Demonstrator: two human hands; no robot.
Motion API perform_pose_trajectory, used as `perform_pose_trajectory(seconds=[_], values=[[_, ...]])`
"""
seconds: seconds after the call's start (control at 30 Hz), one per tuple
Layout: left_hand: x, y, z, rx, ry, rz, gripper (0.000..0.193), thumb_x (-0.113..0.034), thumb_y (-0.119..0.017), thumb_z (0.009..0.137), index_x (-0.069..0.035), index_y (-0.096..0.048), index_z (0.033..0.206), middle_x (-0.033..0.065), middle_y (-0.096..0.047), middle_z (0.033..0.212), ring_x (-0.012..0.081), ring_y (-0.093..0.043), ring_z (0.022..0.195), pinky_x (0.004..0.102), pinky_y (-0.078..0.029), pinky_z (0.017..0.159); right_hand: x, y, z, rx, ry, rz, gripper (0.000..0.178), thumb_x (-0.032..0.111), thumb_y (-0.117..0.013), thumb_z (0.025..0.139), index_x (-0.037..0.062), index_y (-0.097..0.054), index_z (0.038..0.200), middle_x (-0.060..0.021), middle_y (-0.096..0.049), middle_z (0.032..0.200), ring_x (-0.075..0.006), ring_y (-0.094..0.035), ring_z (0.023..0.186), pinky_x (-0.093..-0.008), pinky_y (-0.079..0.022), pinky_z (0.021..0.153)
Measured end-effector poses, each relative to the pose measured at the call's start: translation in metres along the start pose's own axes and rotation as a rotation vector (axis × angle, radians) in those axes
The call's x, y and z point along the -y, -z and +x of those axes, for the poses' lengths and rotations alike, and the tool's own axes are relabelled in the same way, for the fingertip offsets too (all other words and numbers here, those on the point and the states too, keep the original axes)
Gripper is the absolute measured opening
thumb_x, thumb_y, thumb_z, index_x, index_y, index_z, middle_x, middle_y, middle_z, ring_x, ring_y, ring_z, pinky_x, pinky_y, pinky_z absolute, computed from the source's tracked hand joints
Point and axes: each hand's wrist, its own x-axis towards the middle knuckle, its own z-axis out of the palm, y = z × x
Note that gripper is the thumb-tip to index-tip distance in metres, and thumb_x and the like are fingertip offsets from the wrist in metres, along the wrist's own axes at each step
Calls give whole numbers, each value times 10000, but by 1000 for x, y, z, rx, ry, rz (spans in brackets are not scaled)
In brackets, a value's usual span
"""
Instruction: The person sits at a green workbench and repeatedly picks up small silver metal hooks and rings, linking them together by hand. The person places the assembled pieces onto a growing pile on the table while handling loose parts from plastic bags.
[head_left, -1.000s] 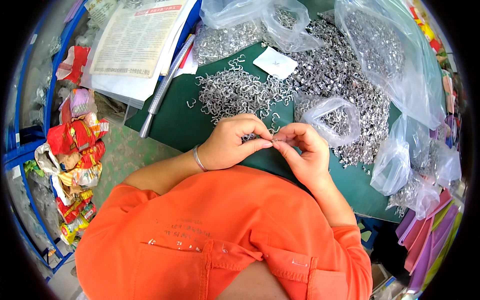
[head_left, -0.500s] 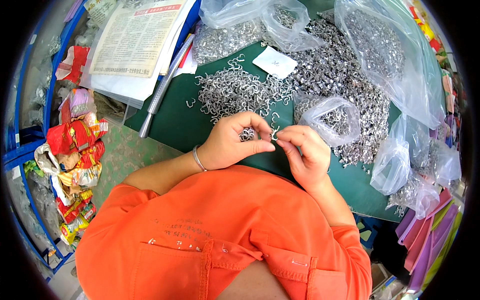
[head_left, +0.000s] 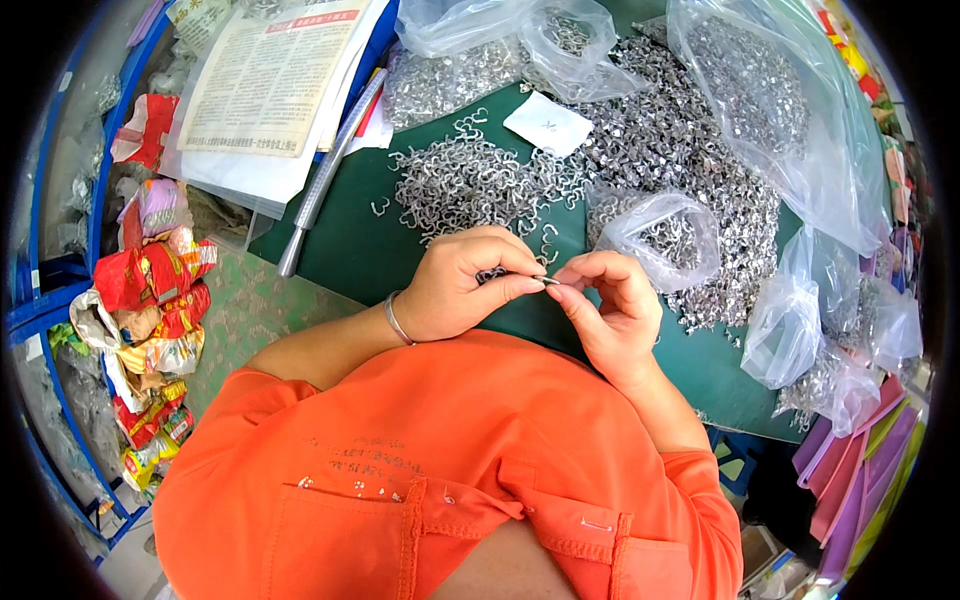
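Note:
My left hand [head_left: 468, 280], with a metal bangle [head_left: 399, 318] at its wrist, is closed around several small metal hooks [head_left: 490, 274] that show between thumb and curled fingers. Its thumb and forefinger tips also pinch a small metal piece [head_left: 546, 280]. Thumb and fingers of my right hand [head_left: 610, 300] grip the other end of that piece, so the fingertips of both hands meet. The exact shape of the piece is hidden by the fingers. Just beyond my hands lies a pile of silvery curved hooks [head_left: 460, 190], a few strung out toward my fingertips.
A large heap of small metal clips [head_left: 650, 120] covers the green tabletop [head_left: 350, 230] at the right. Clear plastic bags [head_left: 665, 240] lie on and around it. A white paper slip [head_left: 548, 125], a long metal tool [head_left: 325, 185] and a newspaper [head_left: 265, 85] lie farther off.
My left thumb and fingers have closed closer together, covering more of the hooks in the hand. Both hands' fingertips have come together on the small metal piece.

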Motion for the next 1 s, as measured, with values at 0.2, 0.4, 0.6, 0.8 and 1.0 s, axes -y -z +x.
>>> perform_pose_trajectory(seconds=[0.2,0.4,0.6,0.8,1.0], values=[[-5,0,4,-19,-26,-1,98,0,-739,791,-9,-686,873,91,-685,861,177,-659,778,276,-517,689,12,11,10,24,303,-268,187,-88,-722,743,4,-640,884,-96,-662,833,-206,-639,730,-297,-520,670],[-4,8,-3,-143,78,-30,67,27,-685,842,6,-641,887,75,-659,888,141,-617,814,255,-483,747,35,55,30,-326,347,-897,221,-132,-665,708,3,-666,882,-107,-638,864,-255,-605,739,-335,-493,683],[-5,4,-3,-162,79,-10,63,20,-682,848,5,-642,894,74,-657,882,142,-616,816,257,-481,745,19,12,20,258,468,-628,262,-74,-643,683,6,-652,932,-121,-619,933,-298,-612,820,-366,-514,677],[0,5,-4,-181,46,-26,73,-15,-717,829,-14,-662,878,60,-661,837,130,-619,757,261,-497,692,-9,-2,13,301,297,-740,211,-44,-653,740,24,-610,935,-103,-605,900,-305,-621,828,-372,-521,673],[2,0,-4,-58,180,19,136,-48,-736,811,-25,-681,933,61,-671,860,145,-639,784,266,-506,705,1,-1,18,235,222,-484,280,-94,-630,751,17,-582,1003,-118,-594,884,-304,-612,766,-374,-516,653]])
